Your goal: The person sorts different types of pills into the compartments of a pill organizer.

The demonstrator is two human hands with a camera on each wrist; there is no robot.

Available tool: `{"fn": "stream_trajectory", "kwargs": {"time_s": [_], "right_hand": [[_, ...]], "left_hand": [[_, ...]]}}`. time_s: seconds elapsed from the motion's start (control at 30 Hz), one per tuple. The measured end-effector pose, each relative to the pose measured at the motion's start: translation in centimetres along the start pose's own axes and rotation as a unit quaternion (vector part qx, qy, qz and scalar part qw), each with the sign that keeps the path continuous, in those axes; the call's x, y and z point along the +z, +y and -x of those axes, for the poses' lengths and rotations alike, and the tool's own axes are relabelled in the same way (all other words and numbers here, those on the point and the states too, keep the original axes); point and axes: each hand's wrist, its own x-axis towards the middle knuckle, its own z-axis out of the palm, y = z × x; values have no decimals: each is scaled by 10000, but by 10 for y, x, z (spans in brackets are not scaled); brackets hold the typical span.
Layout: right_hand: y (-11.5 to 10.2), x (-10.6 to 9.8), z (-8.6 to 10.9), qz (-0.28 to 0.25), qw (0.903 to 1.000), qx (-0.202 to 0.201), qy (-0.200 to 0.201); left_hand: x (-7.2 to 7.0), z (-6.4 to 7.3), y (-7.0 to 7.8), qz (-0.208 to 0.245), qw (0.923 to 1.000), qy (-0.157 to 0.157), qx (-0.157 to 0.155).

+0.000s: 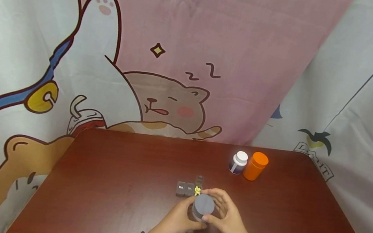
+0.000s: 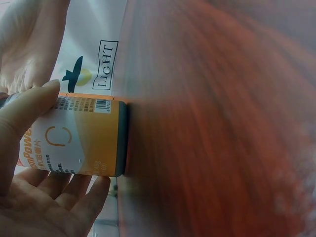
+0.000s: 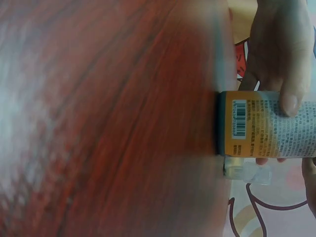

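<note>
My left hand (image 1: 177, 216) grips a supplement bottle (image 2: 86, 138) with a white and orange label, its thumb across the front and its fingers along the other side. The bottle stands upright with its dark base at the tabletop. At the top, my right hand (image 1: 229, 220) holds the grey lid (image 1: 204, 205), thumb at the near edge and fingers curved round the far side. Just beyond the hands lies a small grey pill organizer (image 1: 181, 188) with day names on its lids. Its right compartment has the lid raised, and yellow pills (image 1: 197, 191) show inside.
Toward the back right of the brown table (image 1: 122, 163) stand a white-capped bottle (image 1: 238, 163) with a dark label and an orange bottle (image 1: 256, 166), side by side. A cloth printed with cartoon animals (image 1: 174, 103) hangs behind the table's far edge.
</note>
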Motion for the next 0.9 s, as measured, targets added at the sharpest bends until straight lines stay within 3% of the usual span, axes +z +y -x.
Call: {"fn": "stream_trajectory", "kwargs": {"time_s": [0.2,0.37,0.47,0.57,0.67,0.77,0.9], "right_hand": [[2,-11,-5,607,9953,341,-669],[4,-18,-15,600,9875,492,-1371],[5,-18,-17,528,9862,552,-1470],[4,-12,-15,675,9880,701,-1203],[1,-4,-9,1067,9884,897,-609],[-4,7,-1,1522,9817,1139,111],[-12,21,6,1702,9678,1559,1008]], "left_hand": [[0,-1,-1,-152,9998,66,103],[-2,-1,-3,-190,9997,59,141],[-3,-1,-3,-76,9999,-38,99],[-3,-1,-4,180,9998,-101,51],[-3,-1,-5,243,9997,-50,17],[-3,-1,-5,27,10000,37,18],[-3,-2,-4,-144,9998,94,82]]}}
